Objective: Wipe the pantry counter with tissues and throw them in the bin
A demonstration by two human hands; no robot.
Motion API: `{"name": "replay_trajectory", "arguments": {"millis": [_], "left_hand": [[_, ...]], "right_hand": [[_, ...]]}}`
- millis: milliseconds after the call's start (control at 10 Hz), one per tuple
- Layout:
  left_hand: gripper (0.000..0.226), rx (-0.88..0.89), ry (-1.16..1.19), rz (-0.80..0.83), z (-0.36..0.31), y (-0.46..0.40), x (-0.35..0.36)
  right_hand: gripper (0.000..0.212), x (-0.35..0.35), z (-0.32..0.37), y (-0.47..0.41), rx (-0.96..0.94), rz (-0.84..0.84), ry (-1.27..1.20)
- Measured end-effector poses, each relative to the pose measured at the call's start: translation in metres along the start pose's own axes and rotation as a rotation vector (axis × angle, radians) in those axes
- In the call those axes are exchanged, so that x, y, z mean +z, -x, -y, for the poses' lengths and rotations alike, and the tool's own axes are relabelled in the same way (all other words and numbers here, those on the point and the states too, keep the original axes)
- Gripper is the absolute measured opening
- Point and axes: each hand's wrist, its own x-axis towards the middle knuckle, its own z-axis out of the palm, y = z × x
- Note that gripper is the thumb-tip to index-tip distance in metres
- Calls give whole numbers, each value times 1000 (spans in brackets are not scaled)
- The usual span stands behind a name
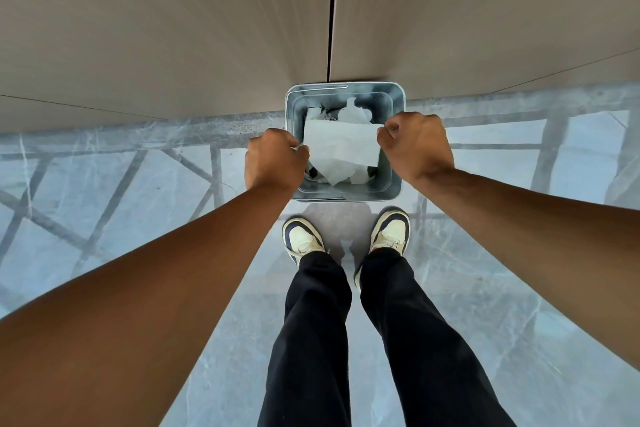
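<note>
A square metal bin (346, 196) stands on the floor against the beige cabinet front, right in front of my feet. A white tissue (341, 146) is stretched flat over the bin's opening. My left hand (273, 158) pinches its left edge and my right hand (417, 144) pinches its right edge, both with fingers closed. Under the tissue, several crumpled white tissues (353, 113) lie inside the bin.
Beige cabinet doors (173, 28) with a dark vertical gap fill the upper half. The glossy grey marble floor (138, 218) spreads left and right of the bin. My shoes (303, 239) and dark trousers are just below the bin.
</note>
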Motion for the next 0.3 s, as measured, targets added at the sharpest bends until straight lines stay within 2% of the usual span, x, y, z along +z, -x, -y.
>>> {"name": "replay_trajectory", "arguments": {"millis": [100,200,300], "left_hand": [[21,-2,-20,13,-1,9,-8],[36,82,-106,50,-5,22,-24],[43,173,-177,114,-10,37,-37]], "right_hand": [[35,-9,2,8,-4,9,4],[25,-31,8,18,-32,9,-26],[31,-48,14,28,-68,109,-8]]}}
